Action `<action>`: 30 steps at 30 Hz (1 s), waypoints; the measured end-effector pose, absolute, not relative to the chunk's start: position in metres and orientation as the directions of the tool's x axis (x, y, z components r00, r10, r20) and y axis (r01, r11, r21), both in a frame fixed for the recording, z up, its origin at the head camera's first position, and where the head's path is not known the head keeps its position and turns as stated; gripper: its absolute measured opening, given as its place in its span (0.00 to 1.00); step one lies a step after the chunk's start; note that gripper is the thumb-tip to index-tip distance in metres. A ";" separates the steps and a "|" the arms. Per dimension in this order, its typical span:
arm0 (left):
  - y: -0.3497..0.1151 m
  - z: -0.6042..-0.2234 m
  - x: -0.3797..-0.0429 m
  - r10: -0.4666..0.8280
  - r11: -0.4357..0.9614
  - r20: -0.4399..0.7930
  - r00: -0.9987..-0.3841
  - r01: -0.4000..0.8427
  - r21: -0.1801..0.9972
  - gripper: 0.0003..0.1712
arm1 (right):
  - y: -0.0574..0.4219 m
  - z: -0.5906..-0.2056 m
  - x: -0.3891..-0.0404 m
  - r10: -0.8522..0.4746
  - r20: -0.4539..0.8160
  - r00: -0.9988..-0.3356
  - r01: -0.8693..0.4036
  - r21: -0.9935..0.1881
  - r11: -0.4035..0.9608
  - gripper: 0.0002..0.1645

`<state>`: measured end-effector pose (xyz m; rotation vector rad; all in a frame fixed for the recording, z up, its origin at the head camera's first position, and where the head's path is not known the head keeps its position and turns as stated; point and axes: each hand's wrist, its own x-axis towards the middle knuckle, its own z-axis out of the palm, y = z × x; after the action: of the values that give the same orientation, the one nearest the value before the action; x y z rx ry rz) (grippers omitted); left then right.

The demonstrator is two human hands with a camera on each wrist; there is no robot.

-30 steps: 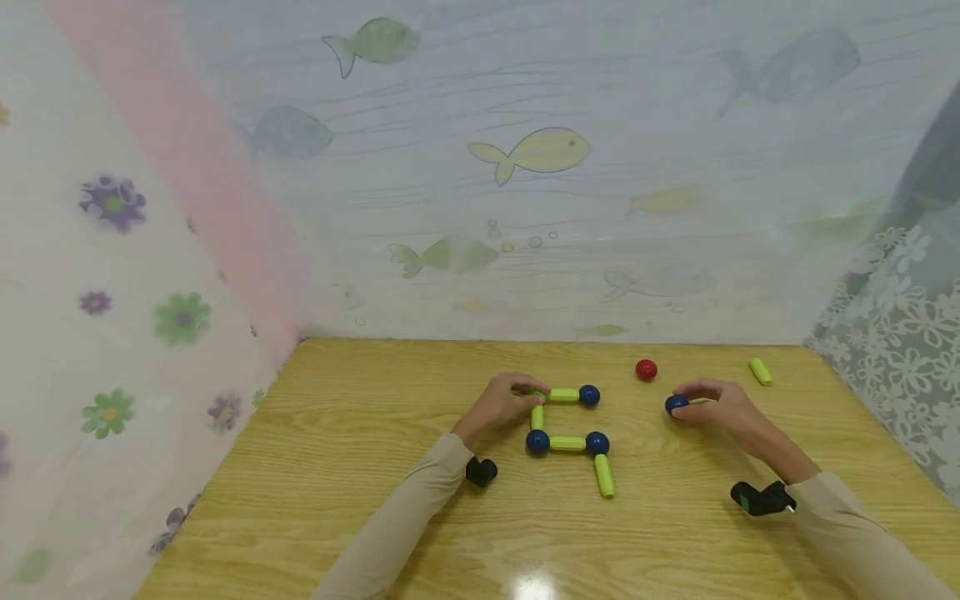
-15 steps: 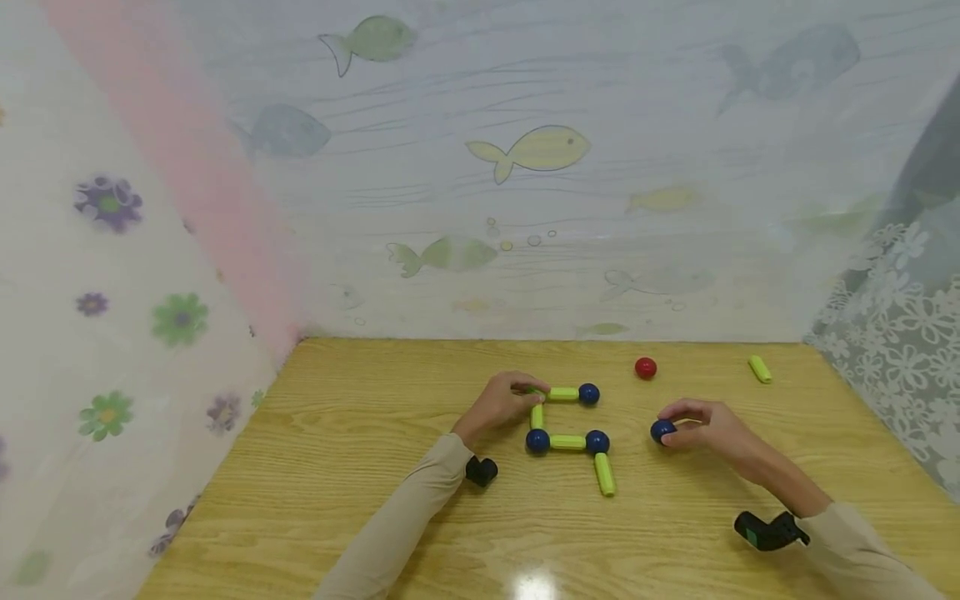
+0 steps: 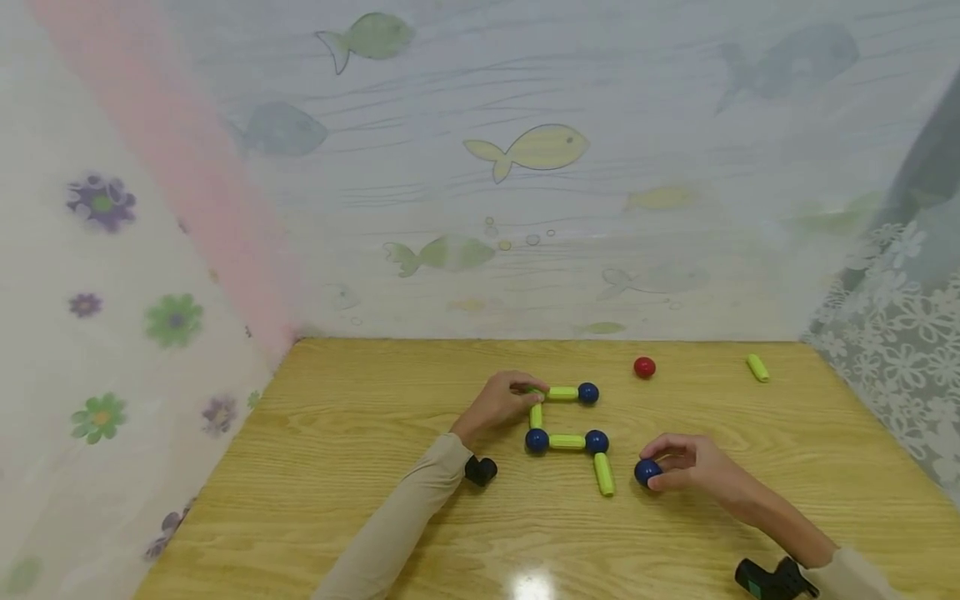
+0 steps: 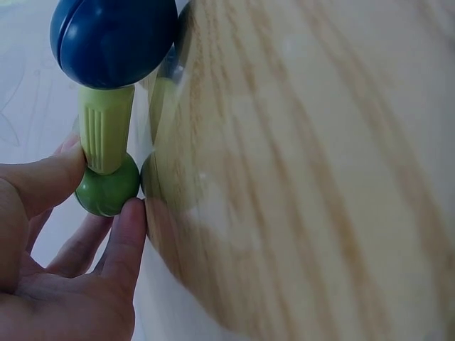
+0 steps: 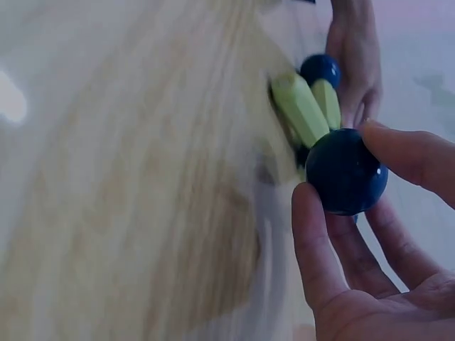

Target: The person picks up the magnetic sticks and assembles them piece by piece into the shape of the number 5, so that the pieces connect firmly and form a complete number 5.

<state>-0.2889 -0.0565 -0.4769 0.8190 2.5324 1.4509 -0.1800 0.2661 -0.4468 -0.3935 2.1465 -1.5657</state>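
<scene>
My left hand pinches a green ball at the upper left corner of a ball-and-rod shape, seen closely in the left wrist view. From that corner, one yellow-green rod runs right to a blue ball. Another rod leads down to a second blue ball. A rod joins this to a third blue ball, from which a last rod points toward me. Between thumb and fingers my right hand holds a separate blue ball, just right of that last rod, apart from it.
A red ball lies at the back of the wooden table. Farther right is a loose yellow-green rod. Fish-printed cloth borders the rear edge, with flowered cloth on the left. Each wrist carries a black camera.
The right hand has brought its blue ball toward me and a little left, down beside the last rod. My left hand and the ball-and-rod shape have stayed in place.
</scene>
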 end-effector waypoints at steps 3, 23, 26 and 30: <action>-0.056 -0.477 -0.290 0.504 0.396 0.167 -0.847 0.399 0.827 0.12 | 0.259 -0.449 -0.173 -0.502 -0.175 -0.847 0.000 -0.944 0.329 0.23; -0.056 -0.476 -0.287 0.496 0.399 0.163 -0.853 0.391 0.830 0.13 | 0.209 -0.454 -0.160 -0.559 -0.052 -0.827 -0.291 -0.812 0.507 0.27; -0.055 -0.476 -0.287 0.496 0.403 0.165 -0.853 0.394 0.826 0.12 | 0.209 -0.454 -0.162 -0.604 -0.039 -0.796 -0.360 -0.772 0.525 0.26; -0.055 -0.475 -0.287 0.492 0.412 0.161 -0.855 0.392 0.822 0.12 | 0.208 -0.453 -0.166 -0.637 -0.044 -0.769 -0.398 -0.747 0.532 0.26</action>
<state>-0.2866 -0.0549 -0.4754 0.8013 2.5496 1.4398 -0.1656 0.2076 -0.4534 -0.8601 2.4628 -1.0836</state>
